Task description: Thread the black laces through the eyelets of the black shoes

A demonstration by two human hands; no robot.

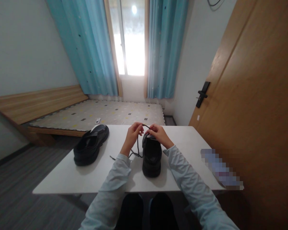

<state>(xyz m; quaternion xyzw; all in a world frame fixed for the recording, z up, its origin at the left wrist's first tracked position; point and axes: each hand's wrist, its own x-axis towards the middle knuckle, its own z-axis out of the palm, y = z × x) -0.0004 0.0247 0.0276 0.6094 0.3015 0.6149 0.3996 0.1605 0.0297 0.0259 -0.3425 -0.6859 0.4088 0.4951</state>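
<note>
A black shoe [152,156] stands on the white table in front of me, its heel towards me. Above its toe end, a dark shoelace [146,126] arches between my two hands. My left hand [133,134] is closed in a pinch on the lace, just left of the shoe. From there the lace hangs down and trails in loops over the tabletop. My right hand [159,133] pinches the lace too, close over the front of the shoe, and hides part of it. A second black shoe [90,145] stands apart at the table's left side.
The white table [182,175] ends close to my legs. A pixelated flat item [220,169] lies at its right edge. Beyond are a bed [124,111] with a small white device [98,120], and a wooden door [249,95] at right.
</note>
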